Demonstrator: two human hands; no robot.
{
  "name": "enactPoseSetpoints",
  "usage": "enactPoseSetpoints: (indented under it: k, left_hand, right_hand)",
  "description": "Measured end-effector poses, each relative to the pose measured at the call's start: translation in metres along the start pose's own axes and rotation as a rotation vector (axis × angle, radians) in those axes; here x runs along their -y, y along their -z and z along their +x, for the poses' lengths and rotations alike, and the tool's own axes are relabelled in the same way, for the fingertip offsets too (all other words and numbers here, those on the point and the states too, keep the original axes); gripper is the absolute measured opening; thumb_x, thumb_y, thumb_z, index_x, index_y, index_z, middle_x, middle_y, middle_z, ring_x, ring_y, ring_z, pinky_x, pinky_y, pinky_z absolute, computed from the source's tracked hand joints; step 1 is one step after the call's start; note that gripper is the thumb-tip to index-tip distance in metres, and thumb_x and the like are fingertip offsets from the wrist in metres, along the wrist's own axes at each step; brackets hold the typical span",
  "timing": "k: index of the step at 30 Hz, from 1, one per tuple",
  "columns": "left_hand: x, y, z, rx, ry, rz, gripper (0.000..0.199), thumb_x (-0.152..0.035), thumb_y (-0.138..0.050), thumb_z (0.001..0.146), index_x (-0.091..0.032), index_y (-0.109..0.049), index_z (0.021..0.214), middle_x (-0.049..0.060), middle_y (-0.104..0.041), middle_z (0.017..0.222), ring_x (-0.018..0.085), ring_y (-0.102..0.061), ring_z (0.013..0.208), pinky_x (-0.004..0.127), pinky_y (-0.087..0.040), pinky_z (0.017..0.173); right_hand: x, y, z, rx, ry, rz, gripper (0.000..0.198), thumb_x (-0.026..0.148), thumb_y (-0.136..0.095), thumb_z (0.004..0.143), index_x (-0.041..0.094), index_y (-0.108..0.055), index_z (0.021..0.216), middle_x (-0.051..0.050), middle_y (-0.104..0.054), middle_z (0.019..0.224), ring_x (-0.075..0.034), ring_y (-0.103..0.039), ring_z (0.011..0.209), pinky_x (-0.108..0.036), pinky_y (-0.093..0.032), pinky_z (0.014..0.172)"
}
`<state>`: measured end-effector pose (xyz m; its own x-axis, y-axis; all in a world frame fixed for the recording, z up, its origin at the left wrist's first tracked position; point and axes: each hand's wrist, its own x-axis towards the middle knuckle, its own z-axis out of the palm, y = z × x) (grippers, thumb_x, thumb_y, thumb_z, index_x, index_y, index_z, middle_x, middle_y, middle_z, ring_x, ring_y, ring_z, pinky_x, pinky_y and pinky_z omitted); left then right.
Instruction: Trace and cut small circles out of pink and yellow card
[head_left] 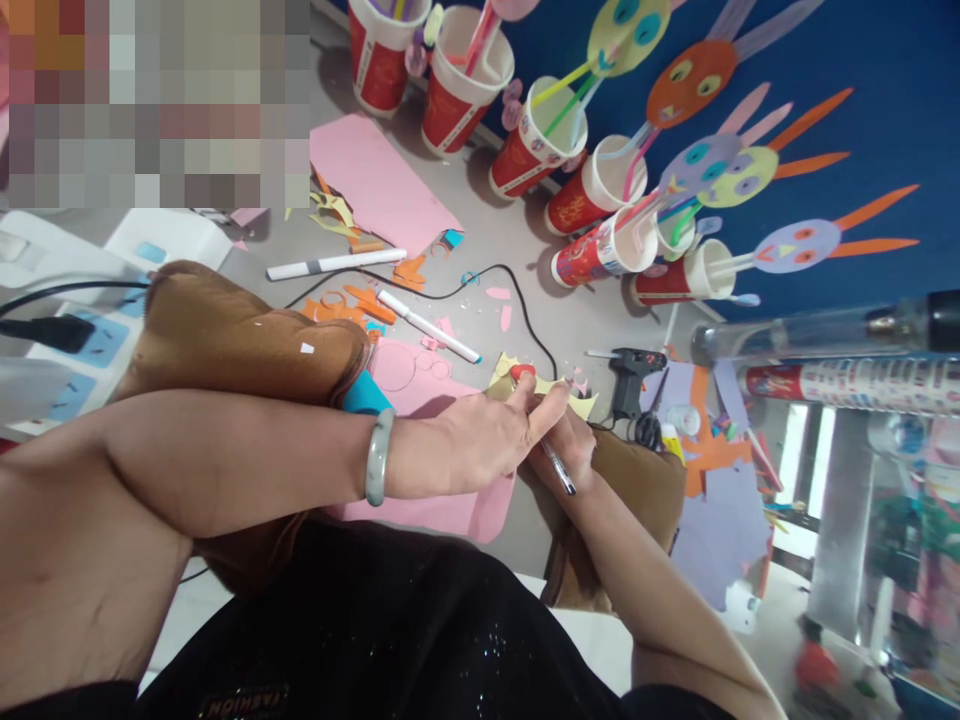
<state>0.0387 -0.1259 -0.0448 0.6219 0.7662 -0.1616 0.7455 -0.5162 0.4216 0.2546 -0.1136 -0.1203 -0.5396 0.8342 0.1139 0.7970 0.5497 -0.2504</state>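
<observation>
My left hand, with a pale green bangle at its wrist, reaches in from the left. Its fingers are bent, and the tips meet a small red rounded piece lying over yellow paper. Close against it, my right hand is closed around a pen, whose clear rear end points towards me. The pen's tip is hidden behind the fingers. Pink paper with drawn circles lies under my left forearm and hand.
White markers, orange scraps and a black cable lie ahead. A black glue gun is at the right, near purple paper. Red cups with paper rabbit faces line the blue wall. Brown cushions flank my arms.
</observation>
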Motion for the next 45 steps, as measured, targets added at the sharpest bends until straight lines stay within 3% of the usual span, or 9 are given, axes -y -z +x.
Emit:
enactPoseSetpoints:
  k: [3,10,19,25,30,33,35,38,45]
  left_hand:
    - [0.0,-0.005,0.001,-0.032,0.0,0.005,0.072,-0.005,-0.044,0.096,-0.008,-0.028,0.166,0.031,-0.039,0.165,0.031,-0.074,0.116,0.035,-0.066,0.071]
    - [0.0,-0.009,0.0,-0.065,-0.003,0.022,0.074,-0.003,-0.044,0.096,-0.011,-0.025,0.167,0.031,-0.041,0.163,0.031,-0.076,0.109,0.037,-0.066,0.07]
    - [0.0,-0.003,0.0,-0.03,-0.003,0.036,0.072,-0.001,-0.036,0.097,-0.012,-0.027,0.167,0.03,-0.038,0.167,0.031,-0.076,0.113,0.036,-0.066,0.069]
    - [-0.001,-0.004,-0.001,-0.043,-0.001,0.051,0.069,-0.003,-0.03,0.101,-0.011,-0.023,0.168,0.031,-0.04,0.165,0.032,-0.075,0.116,0.036,-0.066,0.068]
    - [-0.001,-0.004,-0.001,-0.067,0.0,0.068,0.068,0.0,-0.031,0.098,-0.013,-0.035,0.165,0.029,-0.042,0.164,0.028,-0.079,0.096,0.035,-0.065,0.063]
    - [0.0,-0.003,-0.001,-0.047,-0.023,0.074,0.067,0.003,-0.034,0.095,-0.012,-0.041,0.16,0.031,-0.044,0.162,0.028,-0.079,0.098,0.034,-0.065,0.063]
    - [0.0,-0.002,-0.002,-0.029,-0.029,0.087,0.064,0.003,-0.034,0.095,-0.011,-0.045,0.156,0.03,-0.045,0.163,0.03,-0.079,0.102,0.035,-0.065,0.063]
    - [0.0,0.0,-0.004,-0.041,-0.018,0.107,0.057,0.002,-0.036,0.096,-0.011,-0.05,0.15,0.029,-0.046,0.162,0.03,-0.08,0.099,0.036,-0.065,0.063]
    - [0.002,0.01,-0.008,-0.034,-0.06,0.106,0.041,-0.002,-0.034,0.101,-0.008,-0.055,0.136,0.03,-0.062,0.145,0.026,-0.08,0.104,0.03,-0.064,0.069]
  right_hand:
    - [0.001,-0.001,0.003,-0.097,0.038,-0.038,0.016,0.029,-0.053,0.105,0.02,-0.065,0.113,-0.01,-0.072,0.084,-0.022,-0.069,0.072,-0.034,-0.054,0.066]
    - [0.01,0.004,0.007,-0.029,-0.084,-0.044,0.019,0.032,-0.053,0.105,0.018,-0.066,0.107,-0.012,-0.07,0.084,-0.024,-0.067,0.075,-0.038,-0.055,0.069]
    - [-0.002,0.002,0.002,-0.141,0.02,0.023,0.015,0.034,-0.06,0.101,0.021,-0.067,0.102,-0.005,-0.066,0.073,-0.019,-0.062,0.062,-0.033,-0.051,0.06]
    - [0.008,0.025,0.01,-0.186,-0.142,0.142,0.032,0.05,-0.072,0.093,0.022,-0.062,0.08,-0.001,-0.064,0.063,-0.016,-0.059,0.053,-0.031,-0.051,0.055]
    - [0.008,0.049,0.027,-0.205,-0.346,0.437,0.032,0.053,-0.073,0.09,0.021,-0.069,0.091,-0.003,-0.073,0.071,-0.018,-0.066,0.055,-0.032,-0.055,0.054]
    - [0.008,0.061,0.045,-0.241,-0.475,0.576,0.03,0.05,-0.078,0.087,0.022,-0.068,0.093,-0.002,-0.072,0.071,-0.017,-0.065,0.054,-0.031,-0.055,0.052]
    - [0.008,0.068,0.062,-0.185,-0.479,0.614,0.03,0.051,-0.078,0.086,0.023,-0.066,0.09,-0.001,-0.071,0.068,-0.015,-0.061,0.051,-0.031,-0.055,0.053]
    - [0.009,0.075,0.089,0.042,-0.414,0.618,0.032,0.052,-0.072,0.089,0.022,-0.063,0.086,-0.001,-0.07,0.066,-0.014,-0.057,0.047,-0.028,-0.049,0.049]
    - [0.016,0.08,0.14,0.546,-0.092,0.388,0.018,0.035,-0.06,0.09,0.021,-0.063,0.079,0.001,-0.067,0.063,-0.015,-0.061,0.056,-0.028,-0.045,0.059]
